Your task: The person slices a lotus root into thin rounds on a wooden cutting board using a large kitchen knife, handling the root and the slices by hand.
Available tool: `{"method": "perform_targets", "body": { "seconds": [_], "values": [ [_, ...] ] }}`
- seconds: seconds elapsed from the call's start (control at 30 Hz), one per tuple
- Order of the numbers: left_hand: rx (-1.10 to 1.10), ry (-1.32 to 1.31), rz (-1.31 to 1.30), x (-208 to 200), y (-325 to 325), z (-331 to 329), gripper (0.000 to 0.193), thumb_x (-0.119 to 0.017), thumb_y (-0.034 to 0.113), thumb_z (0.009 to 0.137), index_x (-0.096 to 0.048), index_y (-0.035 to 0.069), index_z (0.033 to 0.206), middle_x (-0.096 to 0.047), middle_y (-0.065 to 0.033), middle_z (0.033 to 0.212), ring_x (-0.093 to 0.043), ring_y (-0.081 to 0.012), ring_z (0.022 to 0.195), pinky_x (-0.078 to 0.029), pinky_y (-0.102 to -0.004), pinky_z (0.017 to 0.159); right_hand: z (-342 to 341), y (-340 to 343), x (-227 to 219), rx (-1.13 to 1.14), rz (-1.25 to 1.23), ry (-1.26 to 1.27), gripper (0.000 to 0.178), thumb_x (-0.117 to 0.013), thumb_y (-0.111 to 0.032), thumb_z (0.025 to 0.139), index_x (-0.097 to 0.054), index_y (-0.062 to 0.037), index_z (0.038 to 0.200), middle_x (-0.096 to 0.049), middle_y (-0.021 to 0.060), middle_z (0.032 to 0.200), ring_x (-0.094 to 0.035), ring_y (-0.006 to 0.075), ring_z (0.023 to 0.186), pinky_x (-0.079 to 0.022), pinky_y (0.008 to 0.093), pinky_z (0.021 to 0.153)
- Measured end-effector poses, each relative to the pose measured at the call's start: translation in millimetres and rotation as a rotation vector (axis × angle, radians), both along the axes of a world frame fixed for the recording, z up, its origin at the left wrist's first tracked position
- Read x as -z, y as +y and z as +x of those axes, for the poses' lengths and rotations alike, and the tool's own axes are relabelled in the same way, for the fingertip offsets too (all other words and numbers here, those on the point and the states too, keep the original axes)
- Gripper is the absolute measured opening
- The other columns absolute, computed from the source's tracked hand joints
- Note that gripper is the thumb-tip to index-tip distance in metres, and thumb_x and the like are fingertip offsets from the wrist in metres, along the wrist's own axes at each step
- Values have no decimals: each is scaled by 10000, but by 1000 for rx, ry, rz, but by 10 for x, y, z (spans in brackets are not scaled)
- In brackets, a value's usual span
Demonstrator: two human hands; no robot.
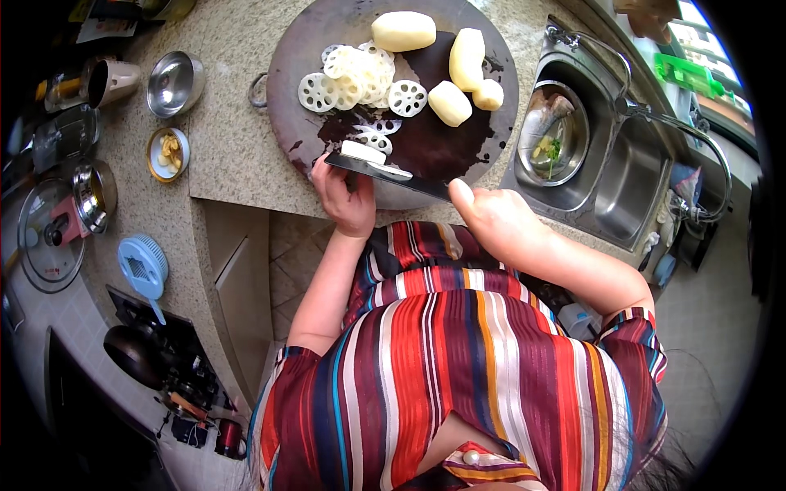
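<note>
Lotus root: cut pc [361, 150] against knife [401, 182], near edge of board; we see slices [352, 78] heaped beyond.
L hand [348, 204]: fingers half-curled at blade end; can't tell if gripping.
R hand [495, 222]: closed round knife handle.
Writing: red mark on glass lid [47, 233], too small for us to read.
Surface: rd board [301, 49], wet patches, on speckled counter [229, 53].
Room: dbl sink [626, 200] at R.
Around: 4 pale whole pcs [404, 31] on board; steel bowl [173, 86] L.
In way: slices crowd blade's far side.

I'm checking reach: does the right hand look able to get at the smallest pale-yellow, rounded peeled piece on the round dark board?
Probably yes: nothing stands between the right hand and the pale-yellow piece, though the hand grips a dark-bladed knife, which would likely need setting down.
</note>
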State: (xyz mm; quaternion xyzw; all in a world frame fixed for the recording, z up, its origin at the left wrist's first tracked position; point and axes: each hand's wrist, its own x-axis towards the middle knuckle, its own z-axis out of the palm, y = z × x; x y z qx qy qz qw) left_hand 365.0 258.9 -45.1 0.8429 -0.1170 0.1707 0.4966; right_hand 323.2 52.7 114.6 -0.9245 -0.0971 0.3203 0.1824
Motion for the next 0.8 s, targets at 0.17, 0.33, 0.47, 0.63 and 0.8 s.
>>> {"method": "perform_targets", "body": {
  "seconds": [0.17,0.33,0.47,0.63,0.8],
  "values": [
    [-23,-14,-77,45,-6,13,226,-695,-3,800,-593,-18,1000,-586,-184,1142,-571,-347,1072,-450,-398,918,124,62,96,-30,59,-17,233,-524,-9,807,-370,15,980,-587,207,692,-626,408,662,-499,469,556],
    [-28,-8,-58,17,-11,5,194,-691,16,823,-584,-13,983,-586,-180,1130,-563,-343,1077,-439,-406,934,121,86,160,-15,55,-60,221,-544,-26,808,-400,6,972,-601,197,646,-648,396,650,-514,478,544],
    [8,-52,-18,22,9,18,197,-697,89,861,-579,0,990,-580,-152,1063,-562,-314,999,-442,-401,904,249,182,307,17,56,-36,228,-537,-7,800,-380,5,965,-603,209,651,-641,412,657,-508,484,547],
    [20,-62,-18,-32,-3,45,190,-685,126,885,-578,10,991,-570,-137,1025,-555,-298,958,-447,-399,870,258,196,579,28,68,-139,210,-548,-19,806,-399,4,952,-600,195,629,-642,392,630,-512,466,526],
    [29,-66,26,-45,-4,43,166,-675,120,892,-580,20,984,-572,-141,1020,-556,-308,951,-447,-402,864,217,106,472,27,61,-135,220,-555,-32,805,-388,2,944,-598,188,628,-644,394,640,-510,469,535]
  ]
}}
